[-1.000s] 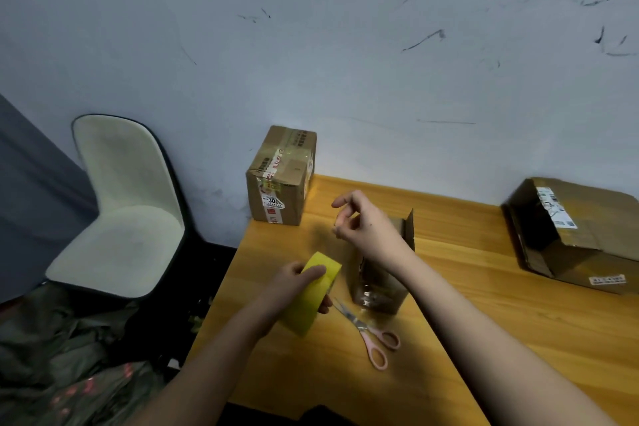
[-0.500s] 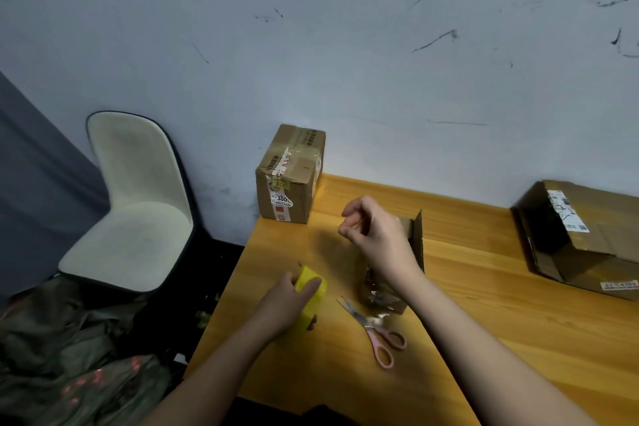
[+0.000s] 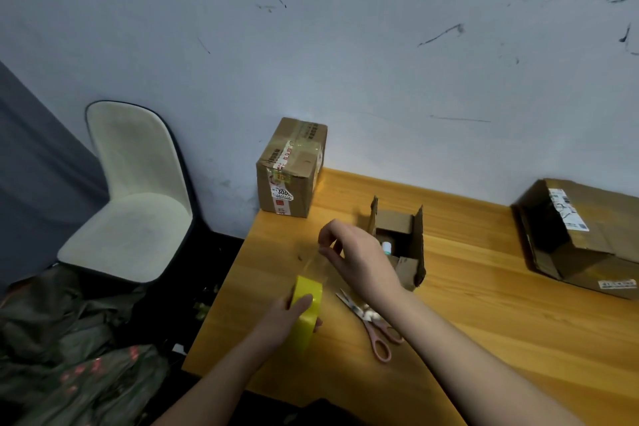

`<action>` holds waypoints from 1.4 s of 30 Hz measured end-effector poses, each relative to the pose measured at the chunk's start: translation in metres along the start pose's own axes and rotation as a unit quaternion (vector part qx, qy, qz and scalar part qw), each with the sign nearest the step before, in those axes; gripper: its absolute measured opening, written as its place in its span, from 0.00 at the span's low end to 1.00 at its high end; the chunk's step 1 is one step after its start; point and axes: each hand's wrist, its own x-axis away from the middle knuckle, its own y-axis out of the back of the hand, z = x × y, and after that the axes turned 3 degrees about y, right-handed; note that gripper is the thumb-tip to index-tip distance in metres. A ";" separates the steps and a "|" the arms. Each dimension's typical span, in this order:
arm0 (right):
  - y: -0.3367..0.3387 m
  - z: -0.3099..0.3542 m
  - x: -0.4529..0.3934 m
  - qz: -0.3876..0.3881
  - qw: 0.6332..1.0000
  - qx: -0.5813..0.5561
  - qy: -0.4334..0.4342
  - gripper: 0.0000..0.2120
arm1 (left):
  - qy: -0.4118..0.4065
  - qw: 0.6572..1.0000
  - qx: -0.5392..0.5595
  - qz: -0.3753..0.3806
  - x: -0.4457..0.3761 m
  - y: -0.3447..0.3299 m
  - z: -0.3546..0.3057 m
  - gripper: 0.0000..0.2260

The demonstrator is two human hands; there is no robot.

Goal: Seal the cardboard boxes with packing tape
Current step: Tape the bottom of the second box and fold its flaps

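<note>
Tape roll (image 3: 306, 308), yellow, stands on edge above the surface (image 3: 484, 304), gripped by the left hand (image 3: 281, 316); the right hand (image 3: 352, 256) has its fingers (image 3: 326, 254) pinching the pulled-out clear strip. Just behind sits an open box (image 3: 401, 245), scissors (image 3: 370, 323) beside the roll.

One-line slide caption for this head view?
Left hand holds the yellow tape roll while the right hand pulls out a clear strip beside the open small box.

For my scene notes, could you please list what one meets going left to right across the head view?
White chair → yellow tape roll → pink-handled scissors → open small box → large cardboard box.
</note>
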 end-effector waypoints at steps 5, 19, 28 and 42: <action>-0.012 0.007 0.009 -0.018 0.999 0.013 0.035 0.10 | 0.006 1.000 0.007 -0.006 -0.008 -0.001 -0.003 0.11; -0.004 -0.001 -0.012 -0.002 0.999 0.021 0.025 0.06 | 0.066 0.997 0.047 0.014 -0.029 0.007 0.011 0.15; 0.000 0.013 -0.016 0.049 0.992 0.027 0.109 0.10 | -0.156 0.954 -0.207 -0.147 -0.022 0.028 -0.007 0.29; 0.006 0.008 -0.018 0.036 0.988 0.052 0.139 0.08 | -0.199 0.939 -0.276 0.045 -0.005 0.043 -0.061 0.14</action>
